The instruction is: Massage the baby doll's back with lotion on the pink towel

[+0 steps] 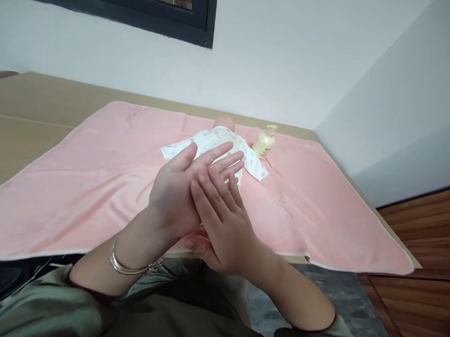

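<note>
My left hand (pixel 174 191) is turned palm up with its fingers stretched out, and a silver bangle circles its wrist. Across that palm lies my right hand (pixel 226 228), palm down, its fingers straight and touching the left hand; its thumb is near the left wrist. Neither hand shows an object in it. Beyond them a baby doll (pixel 224 124) in a white patterned top (pixel 211 137) lies with its sleeves spread, partly hidden behind my fingers. A pale yellow pump bottle (pixel 265 142) stands beside the doll's right-hand sleeve.
A pink blanket (pixel 108 183) with a white edge covers much of the tan table (pixel 37 98) and has several wrinkles. White walls (pixel 274 56) rise behind and to the right. A dark window frame (pixel 201 23) is above, and wooden panelling (pixel 427 227) stands at the right.
</note>
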The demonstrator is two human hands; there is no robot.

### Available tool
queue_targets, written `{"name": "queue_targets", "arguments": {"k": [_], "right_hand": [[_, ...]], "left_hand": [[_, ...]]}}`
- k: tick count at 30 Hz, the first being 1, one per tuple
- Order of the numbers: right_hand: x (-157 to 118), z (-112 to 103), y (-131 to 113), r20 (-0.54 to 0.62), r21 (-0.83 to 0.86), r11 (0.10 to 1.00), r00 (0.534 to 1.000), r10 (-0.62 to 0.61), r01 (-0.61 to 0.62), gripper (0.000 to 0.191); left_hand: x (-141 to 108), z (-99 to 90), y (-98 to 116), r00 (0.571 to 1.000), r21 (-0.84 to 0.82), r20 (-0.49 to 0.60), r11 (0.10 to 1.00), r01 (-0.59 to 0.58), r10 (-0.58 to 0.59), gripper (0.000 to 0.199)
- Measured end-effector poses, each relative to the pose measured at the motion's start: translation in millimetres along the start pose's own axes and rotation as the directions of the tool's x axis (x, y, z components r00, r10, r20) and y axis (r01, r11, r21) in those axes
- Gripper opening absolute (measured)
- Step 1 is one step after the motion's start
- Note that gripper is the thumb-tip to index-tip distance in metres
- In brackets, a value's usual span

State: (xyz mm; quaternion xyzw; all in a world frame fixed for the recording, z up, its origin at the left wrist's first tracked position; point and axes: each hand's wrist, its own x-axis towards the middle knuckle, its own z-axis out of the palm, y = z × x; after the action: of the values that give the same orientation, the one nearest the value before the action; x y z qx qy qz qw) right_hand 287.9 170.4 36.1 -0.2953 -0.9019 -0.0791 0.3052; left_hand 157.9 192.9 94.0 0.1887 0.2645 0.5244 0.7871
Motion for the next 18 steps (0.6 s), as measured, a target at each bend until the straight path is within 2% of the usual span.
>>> {"name": "queue_targets", "arguments": {"k": [3, 6, 8, 10, 12, 13, 14, 15, 16, 17, 18], "right_hand": [[-37.7, -1.0, -33.9, 0.043, 0.043, 0.999, 0.999, 0.001, -0.003, 0.07], [-75.8, 2.9, -70.5, 0.075, 0.094, 0.995, 0.997, 0.031, -0.038, 0.068], [-102.2, 7.4, -95.2, 0.088, 0.132, 0.989, 0.995, 0.051, -0.063, 0.067], [-131.9, 12.4, -115.7, 0.089, 0.185, 0.979, 0.994, 0.069, -0.085, 0.062], [-167.2, 17.5, -127.1, 0.06, 0.237, 0.964, 0.992, 0.109, -0.12, 0.05], [-186.6, 20.1, -128.4, 0.039, 0.245, 0.951, 0.982, 0.182, -0.186, 0.042], [-206.6, 22.6, -127.0, 0.007, 0.235, 0.926, 0.953, 0.302, -0.295, 0.036], [-226.2, 25.0, -123.2, -0.055, 0.208, 0.866, 0.878, 0.475, -0.455, 0.031], [-244.4, 27.3, -118.0, -0.113, 0.18, 0.762, 0.756, 0.644, -0.622, 0.032], [-260.1, 29.2, -112.4, -0.182, 0.146, 0.639, 0.614, 0.768, -0.755, 0.039], [-272.6, 30.8, -107.7, -0.226, 0.124, 0.583, 0.55, 0.804, -0.803, 0.049]], "left_hand": [[-34.4, -12.1, -27.5, 0.995, -0.012, -0.097, 0.999, -0.034, 0.033, 0.051], [-67.3, -29.7, -65.1, 0.984, -0.038, -0.179, 0.999, 0.018, -0.024, 0.042], [-89.3, -43.9, -92.3, 0.974, -0.045, -0.227, 0.999, 0.012, -0.022, 0.032], [-108.5, -63.9, -117.5, 0.971, 0.003, -0.228, 0.997, -0.074, 0.073, 0.023], [-121.2, -92.9, -136.5, 0.956, 0.145, -0.184, 0.969, -0.202, 0.227, 0.02], [-124.6, -110.9, -142.5, 0.946, 0.262, -0.177, 0.94, -0.219, 0.27, 0.022], [-126.4, -130.5, -146.1, 0.933, 0.404, -0.205, 0.894, -0.196, 0.297, 0.022], [-126.8, -150.6, -147.3, 0.907, 0.462, -0.267, 0.869, -0.176, 0.325, 0.022], [-126.6, -170.0, -146.3, 0.861, 0.523, -0.347, 0.839, -0.15, 0.371, 0.022], [-126.2, -187.6, -143.7, 0.798, 0.588, -0.431, 0.802, -0.106, 0.421, 0.024], [-126.2, -202.0, -140.0, 0.754, 0.625, -0.481, 0.778, -0.065, 0.448, 0.027]]}}
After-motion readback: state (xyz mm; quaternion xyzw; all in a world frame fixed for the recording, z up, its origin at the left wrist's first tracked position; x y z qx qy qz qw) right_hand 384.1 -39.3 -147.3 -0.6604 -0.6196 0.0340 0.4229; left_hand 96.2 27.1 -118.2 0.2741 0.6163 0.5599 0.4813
